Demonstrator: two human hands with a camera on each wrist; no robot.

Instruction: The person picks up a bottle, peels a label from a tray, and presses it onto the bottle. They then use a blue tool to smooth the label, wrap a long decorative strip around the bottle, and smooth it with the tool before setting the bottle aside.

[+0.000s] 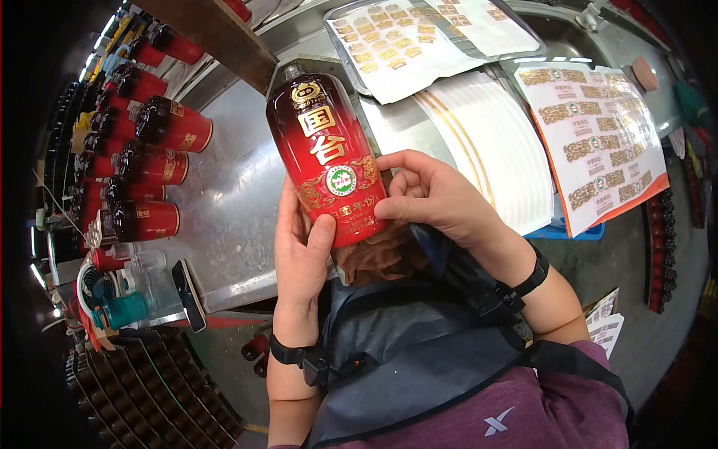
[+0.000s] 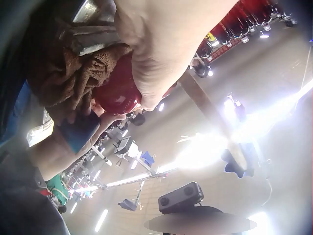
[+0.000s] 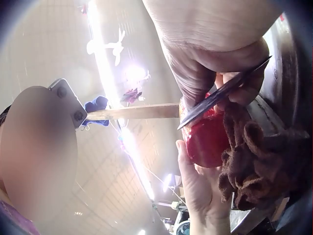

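A glossy red bottle (image 1: 323,161), dark toward its neck and printed with gold and white characters, is tilted in front of the person in the head view. The left hand (image 1: 301,243) grips its lower side, thumb over the front. At the opposite side, the right hand (image 1: 441,196) touches the bottle with thumb and index finger, its other fingers curled. A thin dark flat blade-like piece (image 3: 222,95) sits in the right hand, crossing the fingers in the right wrist view. Below the bottle's base is a bunched brown cloth (image 1: 385,258). The bottle's back is hidden.
Several similar red bottles (image 1: 176,123) line the left of the metal table (image 1: 232,217). A phone (image 1: 188,295) lies at its edge near a small fan (image 1: 96,284). Sticker sheets (image 1: 598,142), a tray (image 1: 535,45) and white strips (image 1: 493,157) lie on the right.
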